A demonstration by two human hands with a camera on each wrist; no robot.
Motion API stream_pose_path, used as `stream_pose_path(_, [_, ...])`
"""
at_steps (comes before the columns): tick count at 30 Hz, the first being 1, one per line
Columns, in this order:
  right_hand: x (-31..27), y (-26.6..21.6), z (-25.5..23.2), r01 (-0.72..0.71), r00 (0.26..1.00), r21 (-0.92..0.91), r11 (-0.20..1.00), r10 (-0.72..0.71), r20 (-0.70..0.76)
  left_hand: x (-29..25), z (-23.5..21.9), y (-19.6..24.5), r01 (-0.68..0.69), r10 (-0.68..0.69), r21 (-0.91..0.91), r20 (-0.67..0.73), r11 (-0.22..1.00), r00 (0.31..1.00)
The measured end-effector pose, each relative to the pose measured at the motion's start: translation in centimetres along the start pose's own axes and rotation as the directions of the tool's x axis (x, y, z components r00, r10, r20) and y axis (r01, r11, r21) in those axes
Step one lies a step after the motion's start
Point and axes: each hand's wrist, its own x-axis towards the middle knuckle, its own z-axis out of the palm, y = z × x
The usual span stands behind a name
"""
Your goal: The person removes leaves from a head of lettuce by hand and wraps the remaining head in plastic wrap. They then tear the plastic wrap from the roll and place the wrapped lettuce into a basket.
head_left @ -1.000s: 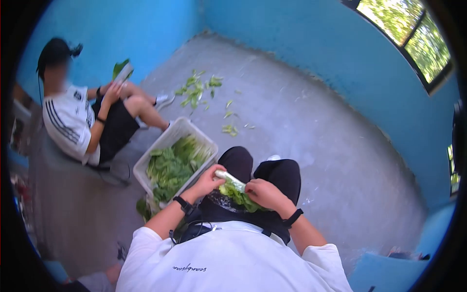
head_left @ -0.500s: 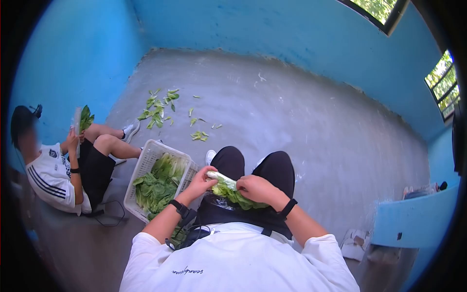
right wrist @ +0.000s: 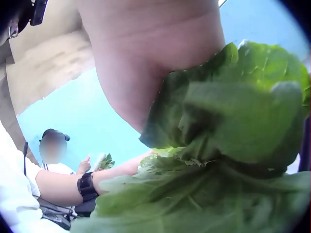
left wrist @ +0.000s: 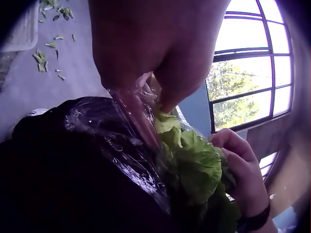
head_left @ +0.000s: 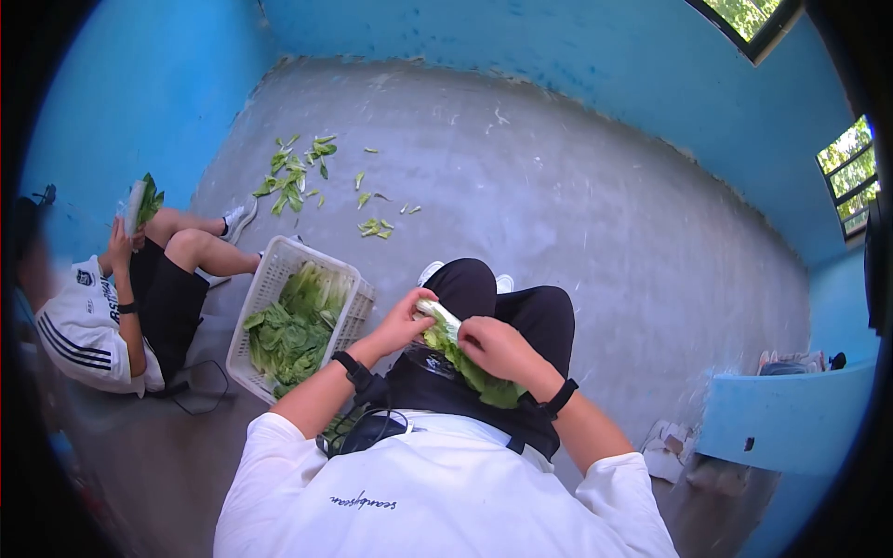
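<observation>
Across my lap lies a bunch of leafy greens (head_left: 482,374), with a pale, shiny stalk end (head_left: 437,314) at the upper left. My left hand (head_left: 404,323) grips that end between thumb and fingers. Farther along the bunch, my right hand (head_left: 500,346) holds it with curled fingers; its fingertips show at the leaves' edge in the left wrist view. Clear plastic film (left wrist: 114,133) lies crumpled over the dark trousers and runs up to my left fingers. Large green leaves (right wrist: 228,126) fill the right wrist view and hide my right fingertips there.
A white plastic crate (head_left: 238,358) of leafy greens (head_left: 293,330) stands to my left. Loose leaves (head_left: 288,177) lie scattered on the grey floor ahead. Another person (head_left: 102,325) sits at the left with wrapped greens (head_left: 141,205). A blue ledge (head_left: 781,418) is at the right.
The head view has swung, shifting crate, person and scattered leaves leftward. Both hands still hold the greens; the bunch slants more steeply, its leaves hanging lower past my right hand.
</observation>
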Motion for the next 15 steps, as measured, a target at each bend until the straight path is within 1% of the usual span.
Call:
stream_pose_path(1, [-0.2,0.2,0.2,0.061,0.998,-0.026,0.998,-0.060,0.028,0.0,0.0,0.0,0.021,-0.021,-0.016,0.000,1.000,1.000])
stream_pose_path(4, [-1.0,0.8,0.8,0.147,0.988,-0.058,0.987,-0.143,0.063,0.2,0.2,-0.1,0.016,-0.014,-0.117,0.016,0.993,1.000])
stream_pose_path(7, [-1.4,1.4,1.1,0.181,0.983,-0.155,0.971,-0.172,0.067,0.2,0.4,0.6,0.030,-0.030,-0.089,0.005,0.996,1.000])
stream_pose_path(9, [-1.3,2.1,1.3,0.149,0.987,-0.178,0.973,-0.137,0.079,-0.1,0.8,1.6,0.039,-0.040,-0.060,-0.020,0.997,0.999])
stream_pose_path(10, [-1.1,2.2,1.4,0.135,0.989,-0.190,0.972,-0.122,0.080,0.0,0.9,1.3,0.017,-0.017,-0.053,-0.001,0.998,1.000])
stream_pose_path(12, [-0.5,1.7,1.3,-0.108,0.991,-0.132,0.985,0.117,0.070,0.4,0.7,0.8,-0.038,0.039,-0.032,0.044,0.999,0.998])
stream_pose_path(13, [-0.3,1.5,1.2,-0.230,0.969,-0.104,0.968,0.238,0.067,0.5,0.6,0.7,-0.026,0.026,-0.008,0.055,1.000,0.998])
stream_pose_path(15, [0.3,1.1,0.8,-0.326,0.941,-0.148,0.934,0.336,0.044,0.5,0.5,0.7,-0.040,0.038,0.034,0.057,0.999,0.998])
